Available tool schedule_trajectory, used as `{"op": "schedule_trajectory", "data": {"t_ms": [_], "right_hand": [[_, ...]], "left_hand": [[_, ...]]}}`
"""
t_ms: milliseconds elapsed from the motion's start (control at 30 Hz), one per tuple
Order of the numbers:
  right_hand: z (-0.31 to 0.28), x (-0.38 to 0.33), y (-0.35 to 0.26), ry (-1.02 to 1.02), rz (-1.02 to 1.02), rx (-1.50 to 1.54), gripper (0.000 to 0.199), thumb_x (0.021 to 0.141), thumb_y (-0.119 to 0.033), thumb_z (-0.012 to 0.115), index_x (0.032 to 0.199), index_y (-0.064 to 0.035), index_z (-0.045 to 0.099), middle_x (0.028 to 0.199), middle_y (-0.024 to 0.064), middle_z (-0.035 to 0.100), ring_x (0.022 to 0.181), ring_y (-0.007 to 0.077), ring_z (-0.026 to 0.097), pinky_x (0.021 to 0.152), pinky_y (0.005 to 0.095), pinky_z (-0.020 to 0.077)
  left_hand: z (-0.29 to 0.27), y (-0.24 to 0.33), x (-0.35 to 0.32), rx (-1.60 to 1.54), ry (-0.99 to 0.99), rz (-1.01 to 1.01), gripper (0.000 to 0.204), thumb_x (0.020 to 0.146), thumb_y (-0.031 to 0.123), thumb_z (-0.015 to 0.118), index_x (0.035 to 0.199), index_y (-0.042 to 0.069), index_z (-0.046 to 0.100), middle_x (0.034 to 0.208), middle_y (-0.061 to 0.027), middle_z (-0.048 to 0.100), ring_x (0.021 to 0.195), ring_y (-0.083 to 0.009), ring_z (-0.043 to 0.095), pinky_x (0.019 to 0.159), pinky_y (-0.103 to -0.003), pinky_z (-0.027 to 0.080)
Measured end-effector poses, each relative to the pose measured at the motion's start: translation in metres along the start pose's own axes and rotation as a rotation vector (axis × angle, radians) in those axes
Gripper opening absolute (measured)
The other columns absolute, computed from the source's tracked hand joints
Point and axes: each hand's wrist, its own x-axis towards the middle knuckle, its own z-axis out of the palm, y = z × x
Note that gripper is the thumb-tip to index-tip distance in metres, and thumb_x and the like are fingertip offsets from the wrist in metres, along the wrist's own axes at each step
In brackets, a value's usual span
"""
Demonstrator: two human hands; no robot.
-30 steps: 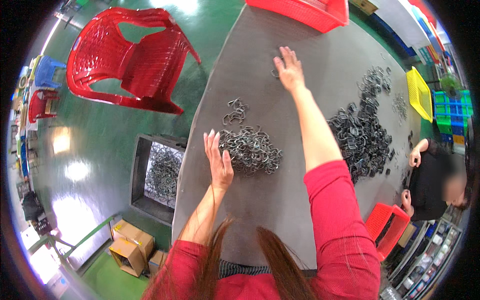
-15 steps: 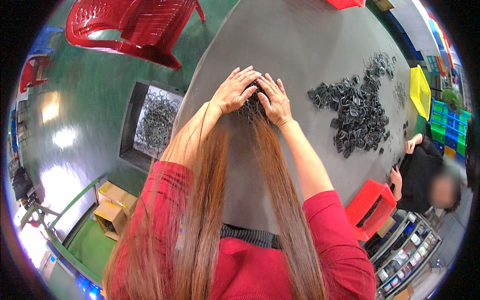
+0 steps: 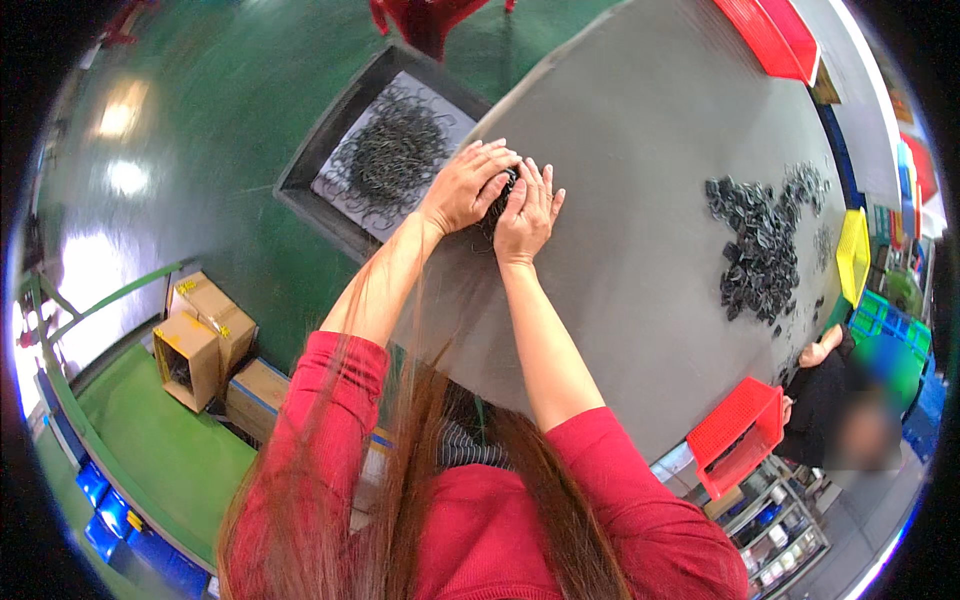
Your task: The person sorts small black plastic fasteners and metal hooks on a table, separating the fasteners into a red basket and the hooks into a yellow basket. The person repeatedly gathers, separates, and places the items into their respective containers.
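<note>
Close to the left edge of the grey table [image 3: 620, 260], my left hand [image 3: 462, 192] and my right hand [image 3: 528, 215] curve around a small clump of dark, thin, curly pieces [image 3: 491, 212]. The fingers of both hands nearly meet at its far side, and the palms hide most of it. Just past the edge, beside my left hand, a dark square tray [image 3: 305, 185] with a pale liner holds a heap of thin dark curled pieces [image 3: 395, 150].
Black clip-like parts [image 3: 760, 250] lie heaped on the table's right side. Red baskets [image 3: 735, 435] stand near right and far right, with a yellow basket [image 3: 852, 258] between them. A co-worker in black [image 3: 825, 400] is at the right edge. Cardboard boxes [image 3: 190, 355] stand at left.
My hands have brought the clump leftward over the table to its edge, close to the tray. My view has turned left, so the black heap shows farther right.
</note>
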Motion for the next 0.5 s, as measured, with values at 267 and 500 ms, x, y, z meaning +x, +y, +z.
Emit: {"op": "schedule_trajectory", "data": {"t_ms": [267,500], "right_hand": [[0.108,0.021,-0.098,-0.177,-0.092,0.265,0.033,0.093,-0.028,0.042,0.112,-0.0073,0.060,0.122,0.0115,0.056,0.123,0.0287,0.043,0.106,0.0487,0.0228],[0.041,0.069,-0.104,-0.181,0.090,0.730,0.029,0.095,-0.023,0.044,0.103,-0.0036,0.064,0.113,0.0139,0.060,0.109,0.0251,0.055,0.096,0.0322,0.0388]], "left_hand": [[-0.086,-0.054,-0.050,0.117,0.382,-0.220,0.031,0.092,0.021,0.045,0.119,0.009,0.055,0.128,-0.0105,0.051,0.130,-0.0294,0.036,0.107,-0.045,0.025],[-0.049,0.012,-0.109,0.384,0.030,-0.170,0.048,0.088,0.019,0.051,0.135,0.016,0.040,0.142,-0.0056,0.036,0.137,-0.0254,0.024,0.111,-0.050,0.012]]}}
